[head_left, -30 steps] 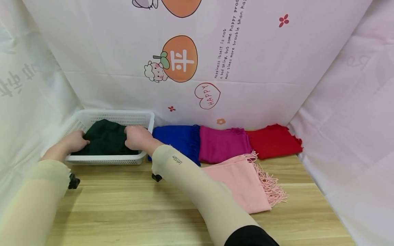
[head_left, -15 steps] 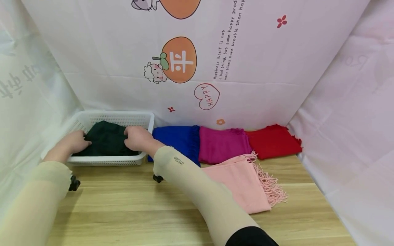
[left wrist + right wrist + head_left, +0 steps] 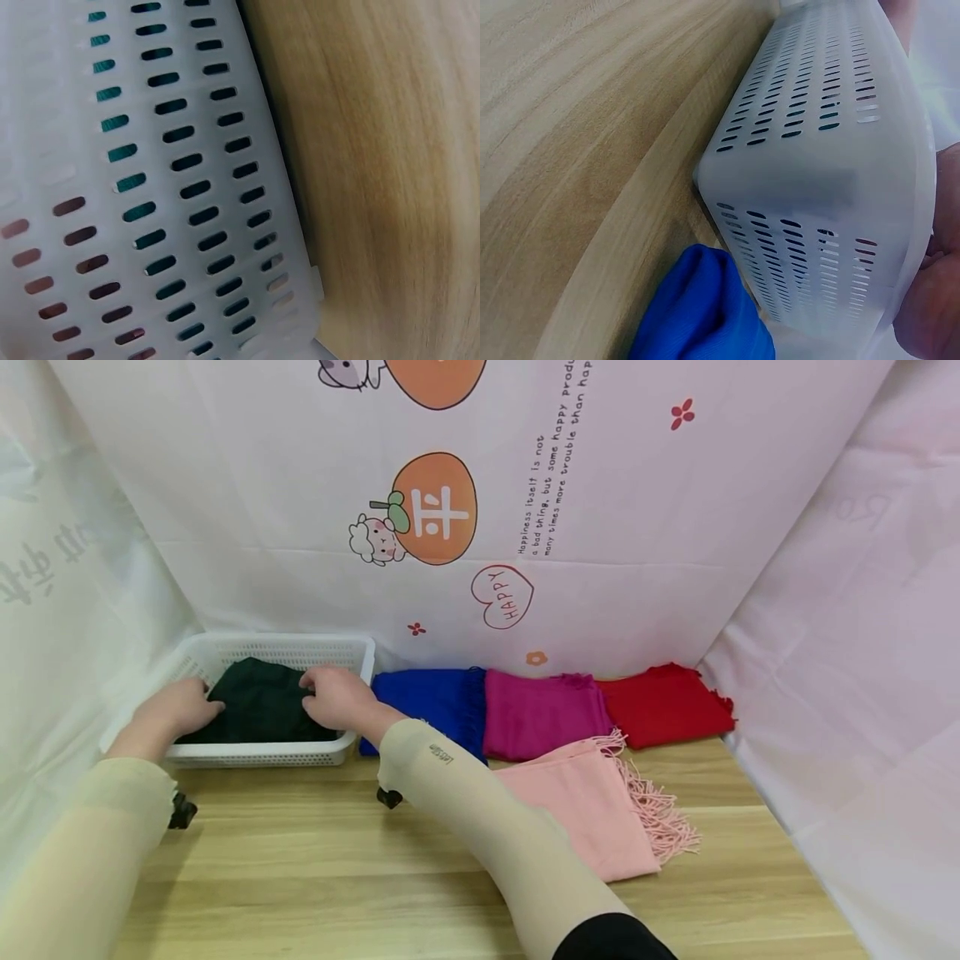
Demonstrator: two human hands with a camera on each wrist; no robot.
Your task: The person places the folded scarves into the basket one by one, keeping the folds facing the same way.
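Note:
A dark green scarf [image 3: 264, 702] lies bunched in a white plastic basket [image 3: 258, 748] at the back left. My left hand [image 3: 180, 706] reaches over the basket's left end and grips the scarf's left side, thumb on top. At the right side of the same scarf, my right hand [image 3: 339, 697] holds its edge with thumb and index finger. Through the slots of the basket wall [image 3: 191, 172], green fabric shows in the left wrist view, along with part of the hand. Part of the right hand [image 3: 930, 307] appears beyond the rim in the right wrist view.
Right of the basket, a blue scarf [image 3: 431, 702], a magenta scarf [image 3: 543, 714] and a red scarf [image 3: 667, 706] lie folded in a row along the back cloth. In front lies a pink fringed scarf [image 3: 585, 810], partly covered by the right forearm. The tabletop [image 3: 300, 868] is wooden.
Both hands stay at the scarf with barely any movement; the right fingers look slightly more spread. The whole scene sits a few pixels lower as the head view shifts.

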